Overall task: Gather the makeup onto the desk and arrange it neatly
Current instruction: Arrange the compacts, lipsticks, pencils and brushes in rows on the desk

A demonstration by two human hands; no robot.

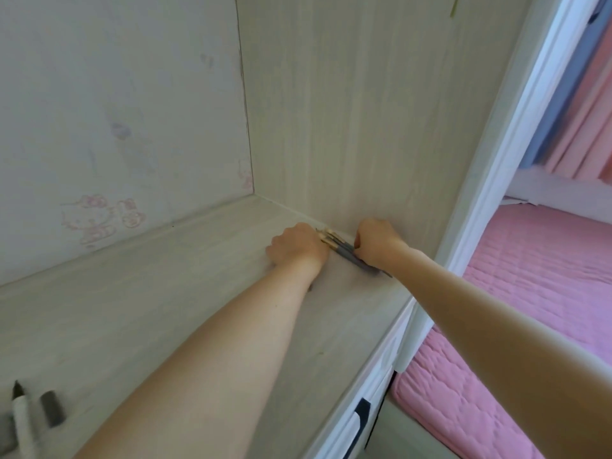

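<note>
A bundle of makeup brushes (342,248) with dark handles and gold ferrules lies on the pale wood desk (165,309), against the right side panel near the back corner. My left hand (296,245) rests over the brush-head end, fingers curled down on the desk. My right hand (377,240) is closed around the handle end. The brush tips are hidden under my left hand. At the bottom left, more makeup items (31,415) in grey, white and black lie blurred at the desk edge.
A wooden side panel (364,111) rises to the right of the desk, and a back wall with faded cartoon stickers (99,220) stands behind. A pink quilted bed (530,309) lies right of the desk. White drawers (361,422) sit below the desk's front edge.
</note>
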